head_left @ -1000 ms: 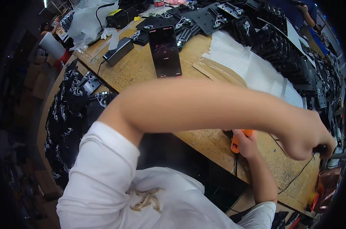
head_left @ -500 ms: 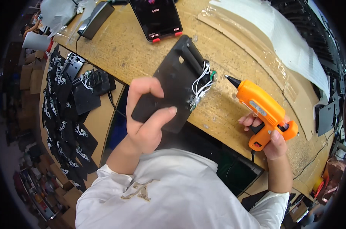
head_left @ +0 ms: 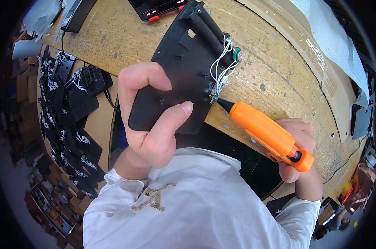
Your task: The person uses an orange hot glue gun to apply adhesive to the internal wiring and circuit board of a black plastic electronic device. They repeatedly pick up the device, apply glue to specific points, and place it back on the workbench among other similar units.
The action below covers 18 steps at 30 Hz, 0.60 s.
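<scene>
My left hand (head_left: 148,120) grips a flat black plastic panel (head_left: 171,76) by its lower left side, with thumb and forefinger curled over its face. Along the panel's right edge run white wires (head_left: 218,68), a round green-rimmed part (head_left: 237,54) and a small circuit board (head_left: 214,95). My right hand (head_left: 299,139) is wrapped round an orange hot glue gun (head_left: 264,130), whose grip is mostly hidden from here. The gun's black nozzle (head_left: 224,104) points at the small board and looks to be at or touching it.
Many black panels with white wires (head_left: 67,137) lie piled at the left. Near them sits a black device (head_left: 90,81) with a cable. A phone (head_left: 156,8) on a red-tipped stand is at the table's far side. Cardboard (head_left: 312,70) and white foam sheet (head_left: 320,37) border the right.
My right hand has swung the glue gun left and turned it, bringing its nozzle to the panel's board. The panel appears nearer and slightly lower left. The head view has shifted.
</scene>
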### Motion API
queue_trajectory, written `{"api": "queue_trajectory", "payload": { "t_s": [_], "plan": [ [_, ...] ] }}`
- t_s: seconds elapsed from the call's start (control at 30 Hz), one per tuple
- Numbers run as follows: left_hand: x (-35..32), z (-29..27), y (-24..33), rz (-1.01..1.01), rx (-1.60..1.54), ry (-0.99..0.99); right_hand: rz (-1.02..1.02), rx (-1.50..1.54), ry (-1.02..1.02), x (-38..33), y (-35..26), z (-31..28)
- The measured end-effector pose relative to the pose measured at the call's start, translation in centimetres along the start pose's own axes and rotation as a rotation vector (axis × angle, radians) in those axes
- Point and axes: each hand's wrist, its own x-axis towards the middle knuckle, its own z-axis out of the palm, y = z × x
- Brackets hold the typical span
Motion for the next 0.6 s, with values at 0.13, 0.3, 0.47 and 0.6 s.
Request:
{"api": "queue_trajectory", "payload": {
  "t_s": [0.13,0.3,0.47,0.6],
  "plan": [
    [0.18,-0.31,-0.46,0.096,0.030,-0.060,-0.005,-0.073,0.010,-0.45,0.32,-0.08],
    [0.02,-0.12,-0.40,0.030,-0.016,-0.030,0.019,-0.107,0.005,-0.19,-0.11,0.12],
    [0.00,0.07,-0.05,-0.055,-0.051,-0.001,0.031,-0.134,-0.006,-0.08,-0.20,0.16],
    [0.16,-0.11,-0.29,-0.069,-0.094,0.000,0.019,-0.159,-0.004,-0.14,-0.09,0.32]
  ]
}}
